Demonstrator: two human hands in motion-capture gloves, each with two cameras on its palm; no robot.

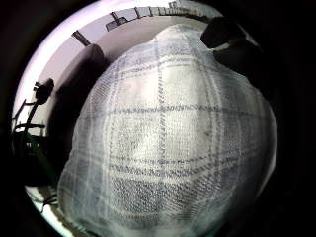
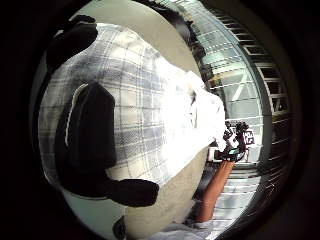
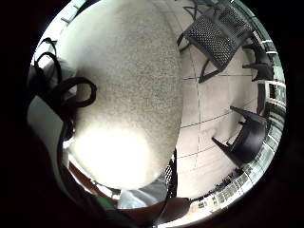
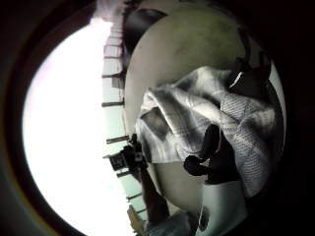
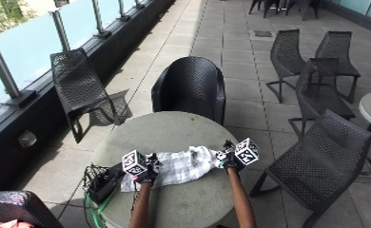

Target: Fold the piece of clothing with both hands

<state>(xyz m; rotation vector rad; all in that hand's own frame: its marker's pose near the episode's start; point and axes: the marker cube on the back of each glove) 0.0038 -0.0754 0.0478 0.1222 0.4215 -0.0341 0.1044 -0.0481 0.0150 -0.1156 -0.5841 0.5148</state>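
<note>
From the outside view, the right hand (image 5: pixel 229 161) is too small to tell whether it grips the plaid clothing (image 5: pixel 173 171); left fingers are hidden.

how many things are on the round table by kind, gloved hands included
plaid clothing: 1
gloved hands, left hand and right hand: 2
black device with cables at the table's edge: 1
total: 4

Clothing (image 5: pixel 176 167): woven plaid cloth, soft, matt. Table (image 5: pixel 173 130): speckled, rough, stone-like top. Far chair (image 5: pixel 190 85): perforated mesh, matt.
</note>
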